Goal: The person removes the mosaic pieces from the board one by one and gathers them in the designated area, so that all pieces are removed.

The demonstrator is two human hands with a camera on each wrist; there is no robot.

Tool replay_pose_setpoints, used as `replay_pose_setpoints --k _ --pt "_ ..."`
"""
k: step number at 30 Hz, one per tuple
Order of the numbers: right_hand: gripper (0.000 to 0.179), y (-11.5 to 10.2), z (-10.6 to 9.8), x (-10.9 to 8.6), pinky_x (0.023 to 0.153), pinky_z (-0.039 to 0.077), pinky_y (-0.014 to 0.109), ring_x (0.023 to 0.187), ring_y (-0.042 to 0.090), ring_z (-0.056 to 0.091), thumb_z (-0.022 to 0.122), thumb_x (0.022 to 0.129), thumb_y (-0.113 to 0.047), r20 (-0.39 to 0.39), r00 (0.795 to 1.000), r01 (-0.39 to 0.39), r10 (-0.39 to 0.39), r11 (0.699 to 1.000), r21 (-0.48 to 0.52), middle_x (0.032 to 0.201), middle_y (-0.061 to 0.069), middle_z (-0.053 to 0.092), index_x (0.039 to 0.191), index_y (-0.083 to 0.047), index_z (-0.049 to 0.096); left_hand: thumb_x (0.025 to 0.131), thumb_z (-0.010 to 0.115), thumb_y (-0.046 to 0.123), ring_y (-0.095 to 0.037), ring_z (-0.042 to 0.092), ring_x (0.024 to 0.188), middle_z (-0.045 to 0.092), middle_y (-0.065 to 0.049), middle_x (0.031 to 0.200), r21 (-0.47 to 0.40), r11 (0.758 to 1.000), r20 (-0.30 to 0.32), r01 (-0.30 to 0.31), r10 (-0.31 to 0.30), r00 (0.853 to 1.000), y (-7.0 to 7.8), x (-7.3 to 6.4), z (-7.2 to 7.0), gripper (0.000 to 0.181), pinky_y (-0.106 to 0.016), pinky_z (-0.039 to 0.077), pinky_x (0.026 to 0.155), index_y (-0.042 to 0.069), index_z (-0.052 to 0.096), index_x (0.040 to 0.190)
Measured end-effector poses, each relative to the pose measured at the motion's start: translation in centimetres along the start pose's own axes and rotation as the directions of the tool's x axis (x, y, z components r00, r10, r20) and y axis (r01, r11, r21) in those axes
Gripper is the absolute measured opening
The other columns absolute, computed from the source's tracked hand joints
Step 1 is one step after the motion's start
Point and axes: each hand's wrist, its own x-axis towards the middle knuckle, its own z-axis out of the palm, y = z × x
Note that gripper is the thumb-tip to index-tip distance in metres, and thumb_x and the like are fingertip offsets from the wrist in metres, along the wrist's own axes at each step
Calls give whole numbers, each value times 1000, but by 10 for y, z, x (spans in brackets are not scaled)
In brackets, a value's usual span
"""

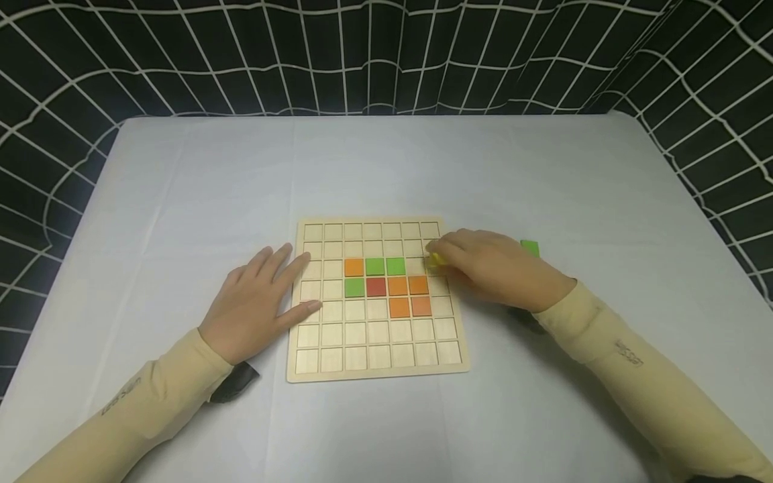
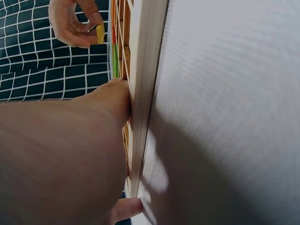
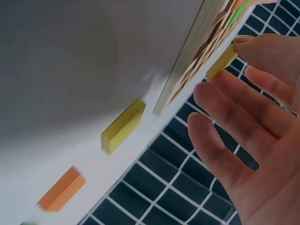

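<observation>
A wooden grid board (image 1: pixel 344 374) lies on the table with several coloured tiles in its middle cells, among them an orange tile (image 1: pixel 353 267), a green tile (image 1: pixel 374 266) and a red tile (image 1: pixel 376 287). My right hand (image 1: pixel 492 265) pinches a yellow tile (image 3: pixel 222 62) between thumb and fingertip, over the board's right side. In the left wrist view the same yellow tile (image 2: pixel 100 33) is held above the board's surface. My left hand (image 1: pixel 256 302) rests spread at the board's left edge, with thumb and index finger reaching onto it.
Right of the board, a loose green tile (image 1: pixel 529 247) shows beyond my right hand. In the right wrist view another yellow tile (image 3: pixel 123 126) and an orange tile (image 3: pixel 62 189) lie on the white tablecloth (image 1: pixel 374 174). A dark net-patterned curtain (image 1: pixel 386 60) hangs behind the table.
</observation>
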Motion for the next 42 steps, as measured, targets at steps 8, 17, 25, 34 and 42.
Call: replay_pose_setpoints --k 8,17,25,34,42 --pt "22 8 -6 -16 77 53 32 87 18 60 72 81 0 -28 1000 -3 3 1000 -6 96 3 62 98 -7 59 91 56 53 -43 34 135 37 -18 149 11 1000 -12 -7 7 1000 0 0 1 71 -62 39 94 12 40 146" --pt "21 13 -9 -32 77 52 31 87 16 59 73 80 -1 -49 999 -19 20 1000 10 95 0 61 95 -8 61 91 56 53 -44 34 135 37 -19 149 18 1000 -14 -6 6 1000 0 0 -1 71 -62 38 95 11 39 146" --pt "24 17 -8 -43 75 53 31 86 16 59 75 78 1 -57 998 -34 34 999 2 94 0 61 95 -8 61 90 57 52 -44 35 134 39 -20 147 24 1000 -27 -10 11 1000 -1 1 -2 71 -62 39 94 11 40 145" --pt "24 18 -6 -55 80 53 33 89 17 60 76 77 0 -20 997 -72 72 997 -15 96 0 61 95 -11 62 90 57 53 -45 35 134 39 -21 147 22 1000 -32 -10 11 999 -1 1 -1 71 -63 39 94 11 41 145" --pt "25 15 -5 -60 86 52 33 91 16 60 75 77 2 -37 996 -75 75 997 -9 94 -2 59 93 -11 61 90 57 53 -44 35 134 39 -20 147 15 1000 -31 -8 8 999 -1 2 0 71 -63 39 94 12 41 145"
